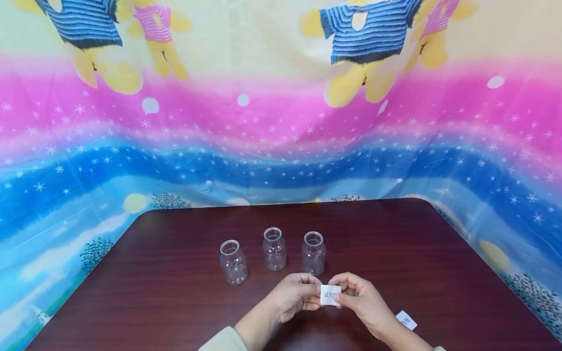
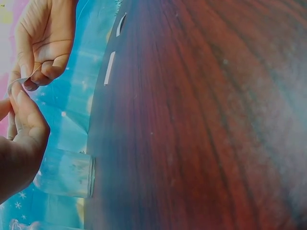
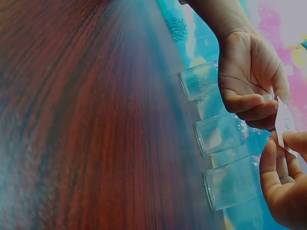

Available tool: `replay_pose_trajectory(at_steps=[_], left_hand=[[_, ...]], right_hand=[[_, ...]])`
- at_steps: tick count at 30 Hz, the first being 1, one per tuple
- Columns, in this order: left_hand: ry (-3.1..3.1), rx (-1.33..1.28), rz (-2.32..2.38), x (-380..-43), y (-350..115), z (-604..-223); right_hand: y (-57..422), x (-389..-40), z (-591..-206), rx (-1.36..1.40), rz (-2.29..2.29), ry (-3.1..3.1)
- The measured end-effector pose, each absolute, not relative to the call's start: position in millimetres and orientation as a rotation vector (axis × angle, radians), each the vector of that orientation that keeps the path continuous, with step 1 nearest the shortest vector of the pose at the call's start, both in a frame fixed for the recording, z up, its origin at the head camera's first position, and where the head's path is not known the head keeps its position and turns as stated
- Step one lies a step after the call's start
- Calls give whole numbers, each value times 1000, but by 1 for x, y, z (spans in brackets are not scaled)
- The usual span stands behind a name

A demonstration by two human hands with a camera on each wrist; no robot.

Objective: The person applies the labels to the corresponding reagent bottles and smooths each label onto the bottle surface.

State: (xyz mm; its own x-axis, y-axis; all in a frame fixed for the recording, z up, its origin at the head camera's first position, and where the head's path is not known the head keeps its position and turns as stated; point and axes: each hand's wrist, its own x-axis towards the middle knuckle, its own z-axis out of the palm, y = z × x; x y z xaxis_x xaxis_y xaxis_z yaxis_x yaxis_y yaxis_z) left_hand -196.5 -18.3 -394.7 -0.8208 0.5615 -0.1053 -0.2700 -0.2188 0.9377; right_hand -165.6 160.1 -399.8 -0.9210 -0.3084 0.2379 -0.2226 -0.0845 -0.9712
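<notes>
A small white paper label (image 1: 330, 295) with printed black characters is held up between both hands, above the near part of the table. My left hand (image 1: 295, 296) pinches its left edge between thumb and fingers. On the opposite side, my right hand (image 1: 362, 300) grips the label, its thumb covering part of the print. From the right wrist, the label (image 3: 285, 125) looks slightly bent. Just beyond the hands stand three clear glass jars, upright and without lids: a left jar (image 1: 234, 262), a middle jar (image 1: 274, 249) and a right jar (image 1: 313, 253).
Another white label (image 1: 406, 320) lies on the dark red-brown table (image 1: 175, 302), beside the right forearm. Two white paper pieces, a nearer one (image 2: 110, 68) and a farther one (image 2: 121, 25), show in the left wrist view. A patterned curtain (image 1: 272, 122) hangs behind the table.
</notes>
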Motion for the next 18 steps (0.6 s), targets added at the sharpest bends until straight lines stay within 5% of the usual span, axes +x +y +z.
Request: replay_pose_trajectory(at_steps=[18], left_hand=[[1527, 311, 2073, -196, -16, -397]], right_hand=[[164, -164, -399, -653, -2102, 2117]])
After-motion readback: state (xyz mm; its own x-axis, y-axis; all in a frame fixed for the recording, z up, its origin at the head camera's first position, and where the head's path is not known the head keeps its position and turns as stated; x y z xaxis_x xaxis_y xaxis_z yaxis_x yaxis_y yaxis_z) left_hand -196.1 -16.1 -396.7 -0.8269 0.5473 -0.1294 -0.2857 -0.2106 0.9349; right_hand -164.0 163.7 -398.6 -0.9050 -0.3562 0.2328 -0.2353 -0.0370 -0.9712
